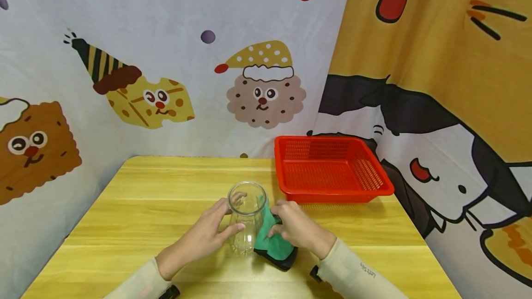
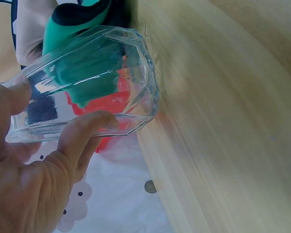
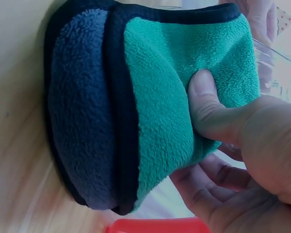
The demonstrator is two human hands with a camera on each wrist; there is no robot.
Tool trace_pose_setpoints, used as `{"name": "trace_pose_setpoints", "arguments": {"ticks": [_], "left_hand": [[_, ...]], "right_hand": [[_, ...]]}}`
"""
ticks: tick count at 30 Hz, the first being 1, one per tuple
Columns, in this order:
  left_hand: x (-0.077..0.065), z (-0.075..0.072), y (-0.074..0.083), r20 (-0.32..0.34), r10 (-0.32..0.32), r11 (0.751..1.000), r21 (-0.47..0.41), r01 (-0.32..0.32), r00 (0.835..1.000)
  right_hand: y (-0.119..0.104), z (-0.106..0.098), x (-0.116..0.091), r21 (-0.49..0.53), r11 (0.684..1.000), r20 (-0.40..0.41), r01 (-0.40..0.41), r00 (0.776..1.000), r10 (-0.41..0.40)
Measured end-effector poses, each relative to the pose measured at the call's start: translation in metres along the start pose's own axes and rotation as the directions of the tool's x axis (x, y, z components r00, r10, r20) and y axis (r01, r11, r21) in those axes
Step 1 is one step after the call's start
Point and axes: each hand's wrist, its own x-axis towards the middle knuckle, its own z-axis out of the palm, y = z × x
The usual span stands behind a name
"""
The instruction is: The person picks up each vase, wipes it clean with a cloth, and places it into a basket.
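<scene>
A clear glass with a round rim and faceted lower sides stands on the wooden table in front of me. My left hand grips it from the left, thumb on the near side and fingers round the far side. Close on its right is a folded microfiber cloth, green on one face, dark grey-blue on the other, with black edging. My right hand pinches this cloth between thumb and fingers, as the right wrist view shows at the thumb. The left wrist view shows the green cloth through the glass.
A red plastic basket with perforated walls stands at the back right of the table. The yellow wooden table meets a white cartoon-printed curtain behind it, and a yellow printed one hangs at the right.
</scene>
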Motion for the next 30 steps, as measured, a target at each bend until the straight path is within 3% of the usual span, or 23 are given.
{"name": "trace_pose_setpoints", "arguments": {"ticks": [10, 16, 21, 30], "left_hand": [[-0.002, 0.0, 0.001, 0.003, -0.008, 1.0, -0.006, 0.008, 1.0], [-0.001, 0.0, 0.0, 0.006, -0.01, 1.0, -0.023, 0.01, 1.0], [0.0, 0.001, -0.001, 0.009, -0.009, 1.0, -0.019, 0.01, 1.0], [0.001, 0.001, 0.0, 0.007, -0.005, 1.0, 0.002, 0.005, 1.0]], "right_hand": [[0.008, 0.012, 0.0, -0.191, 0.981, 0.041, 0.038, 0.999, -0.031], [0.008, 0.015, 0.0, -0.224, 0.974, 0.034, 0.031, 0.999, -0.025], [0.008, 0.015, 0.0, -0.187, 0.982, 0.044, 0.035, 0.999, -0.028], [0.017, 0.015, -0.001, 0.082, 0.996, 0.04, -0.02, 0.999, 0.017]]}}
